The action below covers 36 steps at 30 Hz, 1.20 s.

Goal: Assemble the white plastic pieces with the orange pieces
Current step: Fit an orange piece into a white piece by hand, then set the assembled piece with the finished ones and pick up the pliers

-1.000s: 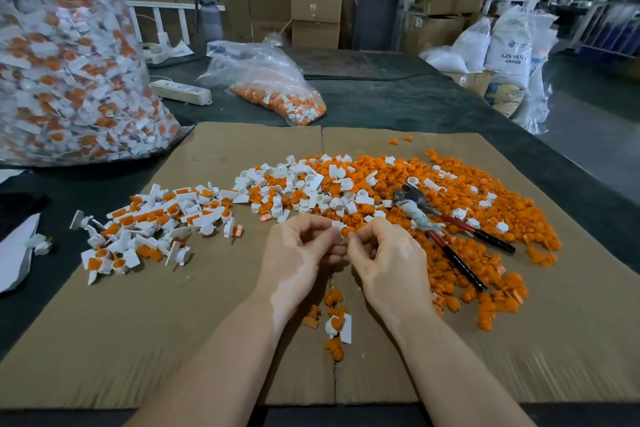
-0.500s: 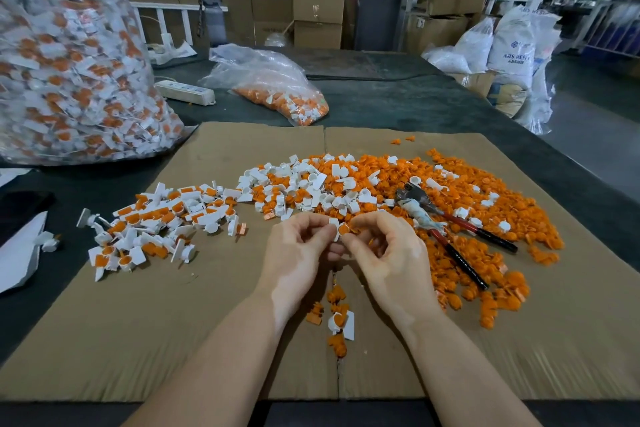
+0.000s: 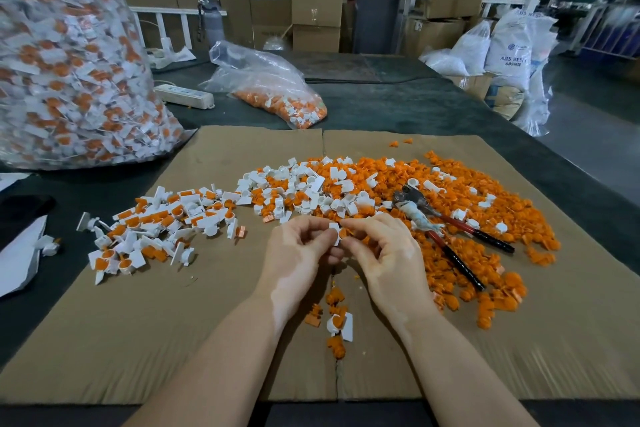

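Both hands barely shifted, left hand (image 3: 298,253) pinching one white piece (image 3: 334,233), right hand (image 3: 384,250) pinching one orange piece (image 3: 343,234)

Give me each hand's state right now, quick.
Left hand: pinching the small white plastic piece.
Right hand: pinching a small orange plastic piece against the white one.

Stacked cardboard boxes (image 3: 315,10) and white sacks (image 3: 509,55) line a dim warehouse floor (image 3: 595,107) behind the dark table (image 3: 398,104).

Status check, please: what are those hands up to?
Left hand pinches white piece. Right hand presses orange piece against it. Nothing in the way.
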Each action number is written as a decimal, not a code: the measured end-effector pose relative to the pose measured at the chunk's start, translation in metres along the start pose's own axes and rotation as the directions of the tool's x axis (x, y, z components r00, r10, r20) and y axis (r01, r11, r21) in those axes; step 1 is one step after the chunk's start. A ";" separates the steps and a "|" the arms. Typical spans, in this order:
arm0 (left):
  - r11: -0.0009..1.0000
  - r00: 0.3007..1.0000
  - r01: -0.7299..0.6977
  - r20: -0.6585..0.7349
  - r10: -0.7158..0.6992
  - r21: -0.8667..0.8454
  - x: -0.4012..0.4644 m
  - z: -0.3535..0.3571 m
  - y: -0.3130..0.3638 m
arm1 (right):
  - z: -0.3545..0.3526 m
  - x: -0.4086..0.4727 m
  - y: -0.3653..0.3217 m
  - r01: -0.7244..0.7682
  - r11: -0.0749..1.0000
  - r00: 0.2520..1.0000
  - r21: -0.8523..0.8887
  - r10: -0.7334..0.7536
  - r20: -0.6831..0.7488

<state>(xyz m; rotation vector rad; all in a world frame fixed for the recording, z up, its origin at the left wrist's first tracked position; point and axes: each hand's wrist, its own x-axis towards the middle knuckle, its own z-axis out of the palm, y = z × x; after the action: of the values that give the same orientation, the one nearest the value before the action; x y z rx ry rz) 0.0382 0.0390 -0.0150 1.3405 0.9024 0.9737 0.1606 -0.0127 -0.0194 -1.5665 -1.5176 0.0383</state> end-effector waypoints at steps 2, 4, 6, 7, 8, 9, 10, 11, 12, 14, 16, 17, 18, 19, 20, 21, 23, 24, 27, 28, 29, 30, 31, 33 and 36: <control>1.000 1.000 -0.001 -0.006 0.001 -0.007 0.000 0.000 0.000 | 0.000 0.000 0.000 0.004 1.000 1.000 -0.003 -0.004 0.001; 1.000 1.000 -0.021 -0.007 0.021 0.013 0.000 0.001 0.001 | 0.000 0.000 0.000 0.007 1.000 1.000 -0.010 -0.007 -0.004; 0.999 1.000 -0.030 -0.003 0.030 0.033 0.000 0.001 0.002 | -0.001 0.000 0.000 0.003 1.000 1.000 -0.019 -0.004 -0.011; 0.999 1.000 -0.021 0.001 0.021 0.028 0.000 0.001 0.003 | -0.002 0.000 -0.001 -0.011 1.000 1.000 -0.026 0.010 -0.015; 1.000 1.000 -0.004 0.006 0.004 0.008 0.000 0.002 0.003 | -0.005 0.000 -0.001 -0.032 0.999 0.999 -0.044 0.031 -0.030; 0.999 1.000 0.020 0.004 -0.020 -0.026 0.001 0.002 0.004 | -0.009 0.001 0.000 -0.063 0.995 0.996 -0.080 0.058 -0.061; 0.997 0.999 0.046 -0.004 -0.046 -0.064 0.002 0.003 0.004 | -0.014 0.003 0.002 -0.108 0.985 0.990 -0.138 0.093 -0.108; 0.994 0.998 0.067 -0.015 -0.069 -0.087 0.004 0.003 0.004 | -0.021 0.006 0.006 -0.178 0.961 0.977 -0.212 0.147 -0.154; 0.993 0.996 0.082 -0.022 -0.084 -0.087 0.005 0.004 0.004 | -0.031 0.011 0.012 -0.274 0.913 0.957 -0.303 0.229 -0.176; 0.993 0.995 0.097 -0.025 -0.099 -0.073 0.008 0.003 0.002 | -0.051 0.022 0.024 -0.458 0.724 0.877 -0.516 0.461 -0.131; 0.992 0.994 0.103 -0.026 -0.105 -0.079 0.010 0.003 0.002 | -0.066 0.030 0.035 -0.512 0.550 0.741 -0.660 0.671 -0.016; 0.990 0.993 0.110 -0.029 -0.113 -0.092 0.011 0.004 0.002 | -0.070 0.033 0.039 -0.511 0.510 0.686 -0.692 0.727 0.030; 0.986 0.992 0.122 -0.031 -0.126 -0.113 0.012 0.005 0.003 | -0.071 0.036 0.042 -0.508 0.495 0.658 -0.705 0.751 0.054; 0.981 0.989 0.135 -0.033 -0.141 -0.140 0.013 0.005 0.003 | -0.071 0.038 0.045 -0.504 0.491 0.654 -0.711 0.755 0.058; 0.975 0.987 0.149 -0.034 -0.157 -0.162 0.014 0.005 0.004 | -0.071 0.040 0.046 -0.497 0.487 0.663 -0.718 0.747 0.048; 0.971 0.985 0.162 -0.037 -0.171 -0.174 0.015 0.005 0.004 | -0.070 0.041 0.047 -0.484 0.480 0.677 -0.732 0.735 0.036; 0.966 0.981 0.181 -0.042 -0.191 -0.185 0.016 0.004 0.005 | -0.069 0.041 0.046 -0.453 0.479 0.711 -0.752 0.703 0.019; 0.963 0.979 0.188 -0.042 -0.200 -0.193 0.016 0.003 0.005 | -0.068 0.040 0.045 -0.448 0.492 0.732 -0.746 0.681 0.010; 0.953 0.971 0.211 -0.066 -0.230 -0.218 0.019 0.003 0.007 | -0.068 0.036 0.035 -0.402 0.539 0.830 -0.740 0.556 -0.046; 0.952 0.968 0.218 -0.076 -0.239 -0.216 0.020 0.003 0.008 | -0.069 0.035 0.029 -0.367 0.556 0.863 -0.746 0.502 -0.050; 0.950 0.967 0.222 -0.078 -0.244 -0.220 0.021 0.003 0.009 | -0.070 0.035 0.023 -0.325 0.587 0.894 -0.741 0.447 -0.037; 0.946 0.966 0.224 -0.074 -0.248 -0.235 0.022 0.003 0.010 | -0.071 0.035 0.017 -0.273 0.627 0.917 -0.730 0.399 0.000; 0.939 0.965 0.228 -0.065 -0.252 -0.257 0.023 0.003 0.011 | -0.072 0.036 0.011 -0.224 0.679 0.929 -0.699 0.365 0.057; 0.926 0.965 0.235 -0.040 -0.258 -0.296 0.025 0.002 0.014 | -0.073 0.036 -0.004 -0.200 0.826 0.906 -0.526 0.361 0.222; 0.913 0.960 0.252 -0.035 -0.278 -0.322 0.027 0.001 0.019 | -0.071 0.036 -0.023 -0.282 0.928 0.813 -0.245 0.367 0.452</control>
<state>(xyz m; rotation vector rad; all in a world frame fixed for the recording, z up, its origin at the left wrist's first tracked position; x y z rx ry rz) 0.0479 0.0639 0.0048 0.8873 0.9188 0.9184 0.1928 -0.0288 0.0549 -2.0516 -1.6390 0.5613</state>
